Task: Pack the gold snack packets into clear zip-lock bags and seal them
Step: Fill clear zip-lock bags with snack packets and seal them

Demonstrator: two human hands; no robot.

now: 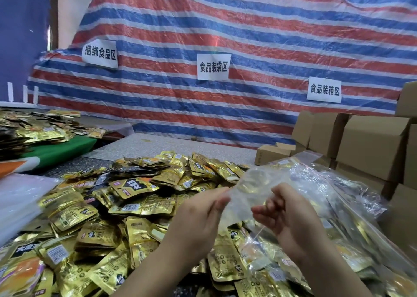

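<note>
Head view: your left hand (198, 215) and right hand (291, 215) each keep a pinching grip on one thin clear zip-lock bag (250, 190), held above the heap of shiny gold foil snack packets (117, 208) on the speckled grey counter (180, 144); brown cardboard boxes (370, 143) stand beyond.

Between the left hand (198, 215) and the right hand (291, 217) is a clear, colourless zip-lock bag (250, 190), gold showing through it; left of and below the left hand, the snack packets (108, 220) are shiny gold with black labels, white barcode patches and orange spots; far beyond both hands, the tarp (248, 37) is striped red, blue and white, with white paper signs (214, 66) in black characters; beyond the right hand, plain brown cardboard boxes (370, 143); far left of the left hand, a green cloth (65, 147).
</note>
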